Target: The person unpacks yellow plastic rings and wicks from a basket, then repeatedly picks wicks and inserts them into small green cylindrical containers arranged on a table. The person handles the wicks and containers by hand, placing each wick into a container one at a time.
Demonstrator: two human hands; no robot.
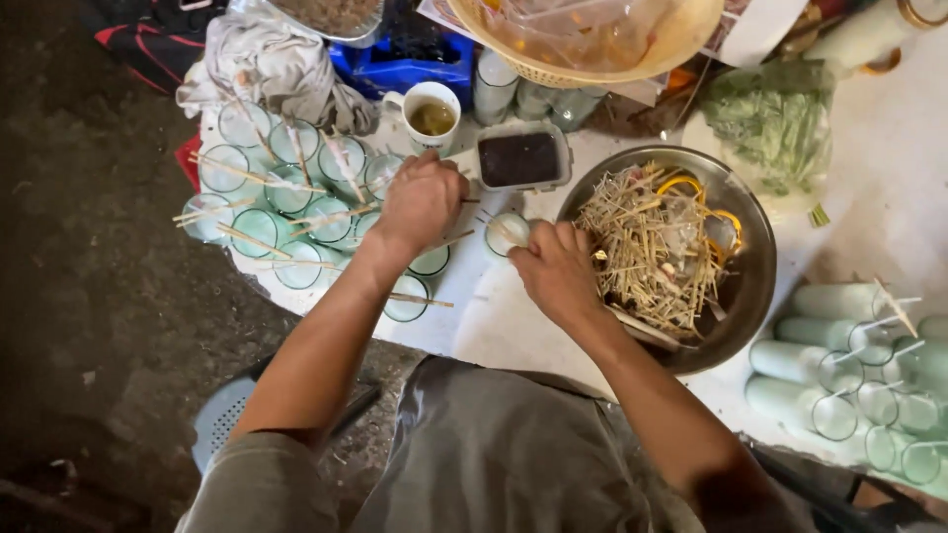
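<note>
Glass cup (pixel 509 233) on the white table (pixel 474 316), held steady between two hands.

It sits upright just beside the big metal bowl (pixel 750 286) of thin sticks (pixel 647 252), so sticks are easy to reach. It looks round, clear and pale inside. Right hand (pixel 558 271) is curled, fingers touching the cup. Left hand (pixel 420 202) is closed, pinching a stick (pixel 456 238) above the other cups (pixel 286 212) that have sticks lying across them.
</note>
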